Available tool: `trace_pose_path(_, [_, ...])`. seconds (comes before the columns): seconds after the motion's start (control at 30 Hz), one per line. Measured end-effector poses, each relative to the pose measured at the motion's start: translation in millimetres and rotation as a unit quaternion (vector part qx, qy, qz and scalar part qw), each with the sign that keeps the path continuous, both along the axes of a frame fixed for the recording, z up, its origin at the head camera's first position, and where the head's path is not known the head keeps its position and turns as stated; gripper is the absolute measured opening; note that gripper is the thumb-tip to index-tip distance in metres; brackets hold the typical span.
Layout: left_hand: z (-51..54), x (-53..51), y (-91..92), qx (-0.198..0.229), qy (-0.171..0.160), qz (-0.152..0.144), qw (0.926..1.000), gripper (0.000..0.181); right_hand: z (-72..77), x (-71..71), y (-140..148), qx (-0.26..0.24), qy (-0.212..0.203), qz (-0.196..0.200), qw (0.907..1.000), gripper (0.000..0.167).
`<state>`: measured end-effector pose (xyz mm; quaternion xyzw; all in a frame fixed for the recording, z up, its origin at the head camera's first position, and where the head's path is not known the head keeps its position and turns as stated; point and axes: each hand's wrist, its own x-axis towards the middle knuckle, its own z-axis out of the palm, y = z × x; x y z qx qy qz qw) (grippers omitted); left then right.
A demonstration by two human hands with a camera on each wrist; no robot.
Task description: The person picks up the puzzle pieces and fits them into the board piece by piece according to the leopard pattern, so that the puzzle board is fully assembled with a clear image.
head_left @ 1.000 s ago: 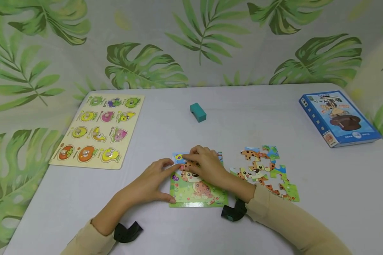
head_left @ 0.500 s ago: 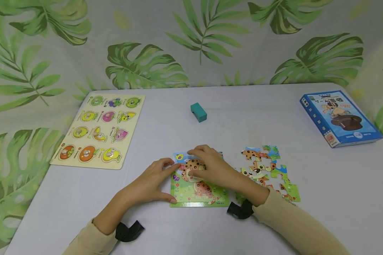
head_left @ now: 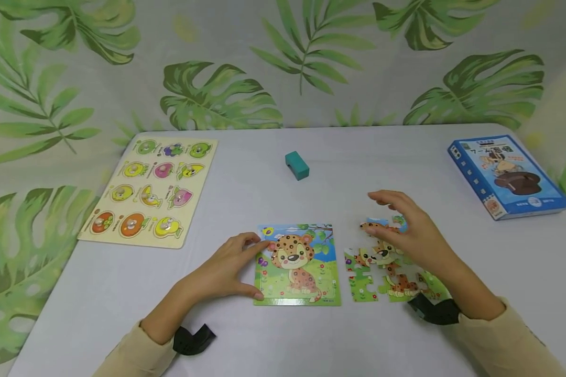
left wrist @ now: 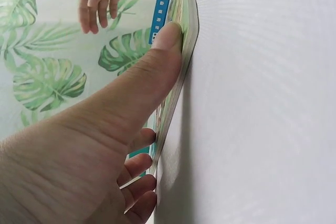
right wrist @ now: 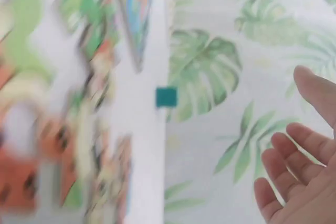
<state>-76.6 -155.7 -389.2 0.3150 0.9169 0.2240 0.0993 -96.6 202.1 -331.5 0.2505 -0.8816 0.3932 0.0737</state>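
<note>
— Head view first: what has just changed?
— Half a second ago my right grip [head_left: 415,238] covered the upper part of the leopard jigsaw board [head_left: 297,302]. Now it's over the loose leopard jigsaw pieces [head_left: 360,293] just beyond that board's right edge, thumb and fingers spread, pinching nothing I can see. My left grip [head_left: 228,272] stays put, spread too: thumb at the board's near-left corner, forefinger on its left edge higher up.
— And that means?
— The leopard picture is uncovered, so I judge my work has turned from the board to the loose pieces. Whether any piece is seated there I can't tell.
— Count for me.
— One leopard board, in the middle of the bench [head_left: 245,199]. One fruit puzzle board [head_left: 108,236] along the bench's left edge, with twelve fruit shapes [head_left: 133,224], four rows of three. One teal block [head_left: 297,166] towards the far edge, one blue game box [head_left: 514,180] by the far-right corner. The loose pieces I can't count; my right grip hides some.
— Left wrist view?
— My thumb presses one board's edge, four fingertips show further along, and one box spine stands behind.
— Right wrist view?
— The pieces blur. My thumb and four fingers stand apart with nothing between them; the one teal block shows beyond.
</note>
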Motion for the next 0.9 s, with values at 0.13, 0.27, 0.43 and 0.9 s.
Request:
trace_pose_path(0.13, [1.1, 0.5, 0.7, 0.0, -0.002, 0.001, 1.0, 0.097, -11.2, -0.2, 21, 0.006, -0.021, -0.036, 0.9991, 0.059])
trace_pose_path(0.27, [1.0, 0.7, 0.8, -0.004, -0.004, 0.003, 1.0, 0.097, -26.1, -3.1, 35, 0.004, -0.066, -0.048, 0.9967, 0.055])
trace_pose_path(0.43, [1.0, 0.5, 0.5, -0.006, -0.004, 0.003, 1.0, 0.097, -42.8, -9.0, 44, 0.015, -0.075, -0.053, 0.9956, 0.053])
trace_pose_path(0.9, [-2.6, -0.6, -0.3, 0.006, 0.0, 0.004, 1.0, 0.098, -61.3, -13.6, 52, 0.086, -0.124, -0.048, 0.9874, 0.052])
